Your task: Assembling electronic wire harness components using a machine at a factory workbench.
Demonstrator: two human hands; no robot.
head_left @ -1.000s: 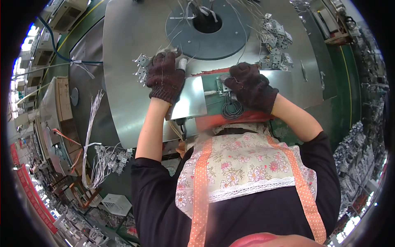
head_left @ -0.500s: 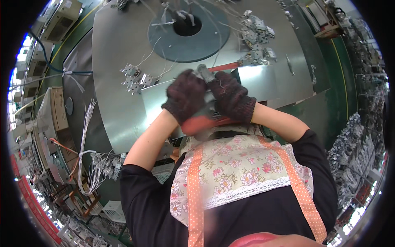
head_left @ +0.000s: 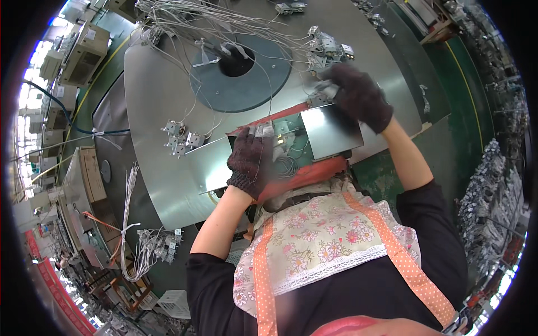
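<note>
Head view: with the green recess (head_left: 302, 155) as clock centre, the left gloved hand (head_left: 250, 154) rests at nine o'clock, its grey-tipped fingers beside a small metal fitting (head_left: 282, 140) in the recess — whether gripping it cannot be told. A grey cable coil (head_left: 287, 166) lies at six. The right gloved hand (head_left: 360, 94), blurred, is at two, fingers curled near heaped metal fittings (head_left: 328, 46) — its grip unclear.

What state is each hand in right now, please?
Left hand: fingers bent, near the coiled cable; grip cannot be told.
Right hand: blurred, near the metal parts; grip cannot be told.
</note>
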